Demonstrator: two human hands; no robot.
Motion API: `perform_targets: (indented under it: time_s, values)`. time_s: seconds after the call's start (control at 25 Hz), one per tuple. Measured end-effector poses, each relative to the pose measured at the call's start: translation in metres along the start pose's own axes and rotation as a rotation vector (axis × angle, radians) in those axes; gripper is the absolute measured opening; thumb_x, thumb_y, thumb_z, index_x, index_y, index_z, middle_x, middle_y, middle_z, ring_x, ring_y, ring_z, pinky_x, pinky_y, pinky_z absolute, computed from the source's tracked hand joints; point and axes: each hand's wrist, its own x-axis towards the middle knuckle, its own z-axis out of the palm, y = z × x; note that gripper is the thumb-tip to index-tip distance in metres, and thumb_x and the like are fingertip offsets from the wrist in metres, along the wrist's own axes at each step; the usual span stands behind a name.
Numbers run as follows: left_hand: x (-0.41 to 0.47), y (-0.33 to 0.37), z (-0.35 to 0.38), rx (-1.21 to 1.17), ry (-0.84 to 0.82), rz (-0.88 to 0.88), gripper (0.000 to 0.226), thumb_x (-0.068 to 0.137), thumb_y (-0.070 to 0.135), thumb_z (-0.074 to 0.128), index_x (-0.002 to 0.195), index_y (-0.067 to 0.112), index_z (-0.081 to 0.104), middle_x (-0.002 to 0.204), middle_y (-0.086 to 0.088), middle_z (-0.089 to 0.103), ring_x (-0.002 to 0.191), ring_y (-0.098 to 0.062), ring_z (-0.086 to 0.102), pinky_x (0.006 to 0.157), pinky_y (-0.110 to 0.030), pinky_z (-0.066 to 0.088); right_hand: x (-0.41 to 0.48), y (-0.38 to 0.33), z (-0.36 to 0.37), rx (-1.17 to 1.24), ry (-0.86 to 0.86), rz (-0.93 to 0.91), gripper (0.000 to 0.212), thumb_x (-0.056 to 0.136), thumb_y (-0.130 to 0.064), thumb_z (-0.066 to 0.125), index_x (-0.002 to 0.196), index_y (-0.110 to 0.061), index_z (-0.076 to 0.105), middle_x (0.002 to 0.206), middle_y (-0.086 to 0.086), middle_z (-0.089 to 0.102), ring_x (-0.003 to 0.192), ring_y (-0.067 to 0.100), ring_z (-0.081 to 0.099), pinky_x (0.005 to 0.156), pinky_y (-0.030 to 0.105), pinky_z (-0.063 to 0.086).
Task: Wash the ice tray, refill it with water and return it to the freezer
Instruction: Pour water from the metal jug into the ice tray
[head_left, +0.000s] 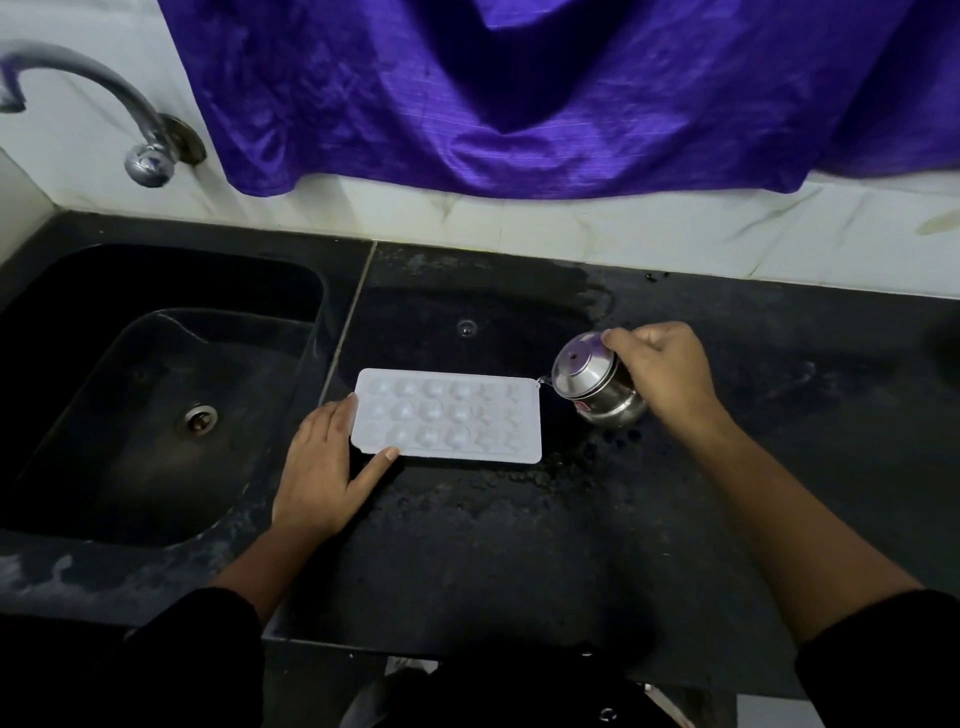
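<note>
I see purple cloth (519, 93) beyond both hands and a sink (249, 395) left of the left hand (322, 467). The ice tray (447, 415) lies on the bench (519, 545) between them, the left hand flat against its edge, the right hand (660, 374) gripping a tilted steel pot (597, 389).

1. My left hand (323, 470) lies flat on the surface (519, 545), palm down, with the fingers straight and close together.
2. Its fingertips (351, 401) touch the left edge of the ice tray (447, 415), and the thumb is spread out to the near left corner.
3. My right hand (662, 370) has its fingers curled round a small steel pot (597, 389), which it holds tilted to the left.
4. Both forearms are bare and reach forward out of black sleeves (197, 649).
</note>
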Motion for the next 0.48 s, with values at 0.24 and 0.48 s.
perform_targets:
  time_s: [0.24,0.48]
  values:
    - [0.000,0.001,0.001,0.014,0.015,-0.006,0.088,0.094,0.072,0.044,0.157,0.012,0.034,0.156,-0.008,0.044,0.145,-0.026,0.037,0.121,-0.047,0.033,0.006,-0.016,0.002,-0.277,0.034,-0.091,0.056,0.090,-0.035,0.067,0.046,-0.011,0.043,0.040,-0.006,0.038,0.041,0.016,0.037,0.051,0.030,0.033]
    - [-0.001,0.003,-0.001,0.022,0.027,-0.013,0.087,0.094,0.072,0.045,0.157,0.012,0.035,0.156,-0.007,0.045,0.145,-0.025,0.036,0.120,-0.046,0.033,0.011,-0.010,-0.004,-0.075,0.033,-0.003,0.049,0.090,-0.034,0.070,0.049,-0.016,0.050,0.049,0.000,0.046,0.048,0.017,0.044,0.057,0.033,0.038]
